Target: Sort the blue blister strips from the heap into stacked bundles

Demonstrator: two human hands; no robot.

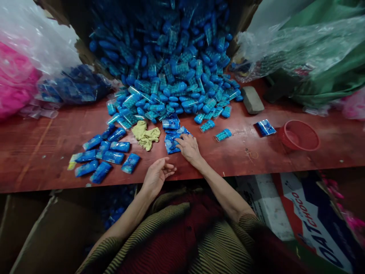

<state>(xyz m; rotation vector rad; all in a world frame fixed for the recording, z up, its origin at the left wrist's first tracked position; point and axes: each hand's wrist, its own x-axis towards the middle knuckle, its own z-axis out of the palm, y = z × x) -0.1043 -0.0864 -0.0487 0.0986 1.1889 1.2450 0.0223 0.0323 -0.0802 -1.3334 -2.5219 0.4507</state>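
On your table (228,161), the cloth (145,135) lay with the container heap (171,89) behind it. Left of the cloth you had the packet group (112,156); just right of it, the wrappers (171,145) under your right hand (189,148). In front of it, slightly rightward, was your left hand (157,174). Farther right came a loose container (223,134), the block (252,100), a lone packet (265,128) and the basket (299,136).

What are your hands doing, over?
Left hand loosely open, nothing seen in it. Right hand fingering blue wrappers. Wrappers lying before the heaped containers. Yellowish cloth close on the left, not blocking.
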